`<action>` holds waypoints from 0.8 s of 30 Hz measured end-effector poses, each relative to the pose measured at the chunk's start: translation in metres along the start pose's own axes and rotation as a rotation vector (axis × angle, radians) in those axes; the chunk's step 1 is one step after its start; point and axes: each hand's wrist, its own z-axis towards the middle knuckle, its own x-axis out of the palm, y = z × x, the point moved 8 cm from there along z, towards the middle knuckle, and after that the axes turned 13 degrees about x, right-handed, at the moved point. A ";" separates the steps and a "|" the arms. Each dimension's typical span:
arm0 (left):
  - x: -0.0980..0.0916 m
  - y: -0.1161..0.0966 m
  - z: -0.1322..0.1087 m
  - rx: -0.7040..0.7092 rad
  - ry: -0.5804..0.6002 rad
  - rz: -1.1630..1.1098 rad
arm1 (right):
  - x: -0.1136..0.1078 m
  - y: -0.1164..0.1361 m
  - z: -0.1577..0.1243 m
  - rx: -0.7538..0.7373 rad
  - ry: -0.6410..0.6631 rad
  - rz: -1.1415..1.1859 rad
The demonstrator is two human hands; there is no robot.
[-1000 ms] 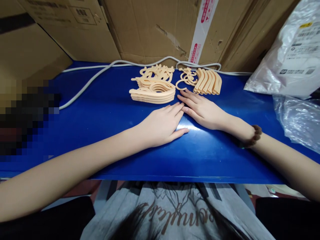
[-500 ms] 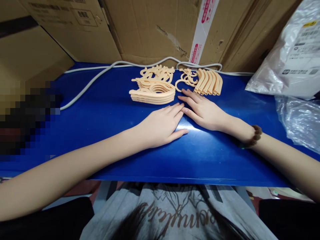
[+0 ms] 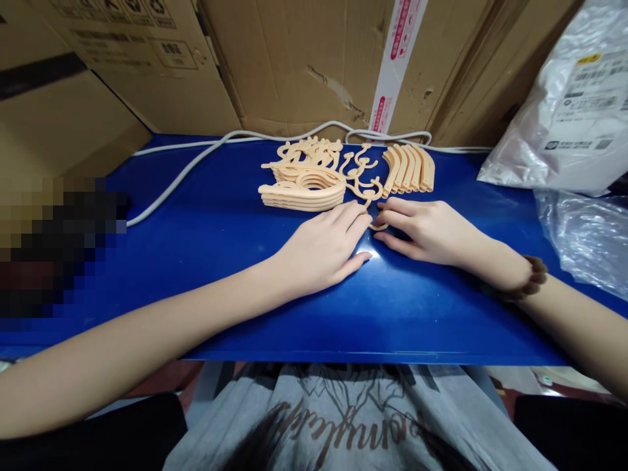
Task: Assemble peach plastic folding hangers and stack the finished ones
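On the blue table, my right hand [image 3: 429, 229] has its fingers bent around one end of a small cream plastic hook [image 3: 379, 227]. My left hand [image 3: 328, 245] lies flat, palm down, its fingertips next to that hook; whether they touch it is hidden. Just beyond my hands lie more loose cream hooks [image 3: 366, 188]. Stacked cream hanger parts [image 3: 303, 199] with curved openings lie past my left fingers, with a heap of looped cream pieces [image 3: 309, 152] behind them. A row of curved cream hanger arms [image 3: 408, 169] sits beyond my right hand.
A white cable [image 3: 184, 169] runs along the table's back. Cardboard boxes [image 3: 304, 59] stand behind it, one bearing white and red tape [image 3: 395, 59]. At the right are a plastic-wrapped parcel [image 3: 564, 111] and clear plastic film [image 3: 583, 235]. A blurred dark object [image 3: 63, 242] lies left.
My right hand has drawn back towards me and bent its fingers, bringing a hook from the loose group near my left fingertips. My left hand has hardly moved. The view has shifted slightly.
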 end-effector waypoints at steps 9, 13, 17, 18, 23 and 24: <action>0.007 -0.003 -0.001 0.120 0.038 -0.056 | -0.025 -0.031 0.004 0.298 -0.168 0.116; 0.000 -0.009 -0.003 0.196 -0.033 0.006 | -0.030 -0.080 -0.001 0.523 -0.202 0.063; -0.009 -0.015 -0.006 0.296 -0.171 0.039 | -0.013 -0.124 -0.007 0.643 -0.132 0.067; -0.010 -0.016 -0.007 0.320 -0.200 0.043 | -0.007 -0.131 -0.008 0.657 -0.096 0.079; -0.015 -0.023 -0.009 0.418 -0.258 0.003 | 0.004 -0.142 -0.011 0.764 0.021 0.091; -0.016 -0.024 -0.008 0.433 -0.259 -0.014 | 0.003 -0.142 -0.011 0.798 0.020 0.079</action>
